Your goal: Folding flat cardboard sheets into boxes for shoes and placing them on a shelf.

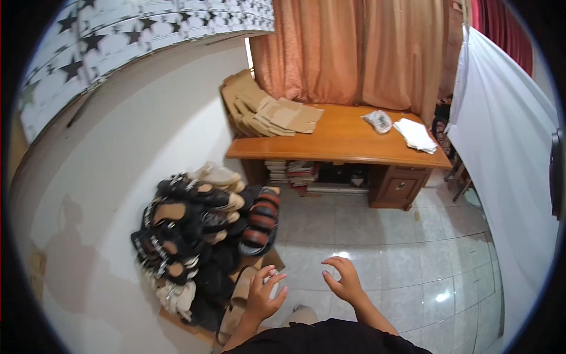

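Observation:
Both of my hands are raised in front of my body with nothing in them. My left hand point(266, 295) has its fingers curved and apart, and it is nearest to a tan sandal point(240, 289) at the near edge of a shoe pile. Over the tiled floor, my right hand point(344, 279) has its thumb and fingers spread, facing the left one. Heaped against the wall on the left are several black shoes point(168, 212) and sandals. A sandal with reddish-brown straps point(259, 221) lies on the pile's right side, and pale shoes point(177, 295) show at its lower left.
A wooden desk point(348, 147) stands ahead, bearing flattened cardboard point(283, 115), a clear plastic bag point(379, 121) and white papers point(415, 135). Stacked books point(300, 174) sit beneath it. A white cloth point(501, 118) hangs on the right; orange curtains point(354, 53) hang behind the desk.

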Action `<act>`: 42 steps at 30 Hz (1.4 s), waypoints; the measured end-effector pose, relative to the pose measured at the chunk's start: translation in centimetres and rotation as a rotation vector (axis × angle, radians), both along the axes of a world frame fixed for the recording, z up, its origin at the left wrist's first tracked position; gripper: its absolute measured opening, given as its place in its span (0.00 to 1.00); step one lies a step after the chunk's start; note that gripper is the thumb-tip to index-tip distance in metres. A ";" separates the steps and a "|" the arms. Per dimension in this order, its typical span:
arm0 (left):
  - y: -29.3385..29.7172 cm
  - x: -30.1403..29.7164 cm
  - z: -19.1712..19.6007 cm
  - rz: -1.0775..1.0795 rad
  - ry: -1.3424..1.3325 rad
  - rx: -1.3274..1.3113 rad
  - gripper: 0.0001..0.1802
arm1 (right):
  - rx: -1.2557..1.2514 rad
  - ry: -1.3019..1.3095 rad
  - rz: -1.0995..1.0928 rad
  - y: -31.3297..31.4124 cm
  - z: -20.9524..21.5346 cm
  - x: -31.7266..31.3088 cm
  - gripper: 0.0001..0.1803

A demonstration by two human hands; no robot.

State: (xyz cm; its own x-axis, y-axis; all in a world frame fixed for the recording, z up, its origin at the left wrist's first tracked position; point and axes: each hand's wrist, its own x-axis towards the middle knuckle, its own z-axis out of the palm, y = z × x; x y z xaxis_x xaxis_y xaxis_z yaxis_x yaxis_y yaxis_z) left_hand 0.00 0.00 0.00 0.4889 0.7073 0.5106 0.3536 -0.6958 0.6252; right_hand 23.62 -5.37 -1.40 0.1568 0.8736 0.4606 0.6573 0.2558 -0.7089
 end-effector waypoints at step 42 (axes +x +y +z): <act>68.4 47.5 -19.2 0.365 0.624 -0.231 0.36 | -0.709 -0.495 -0.127 67.4 -17.1 43.3 0.36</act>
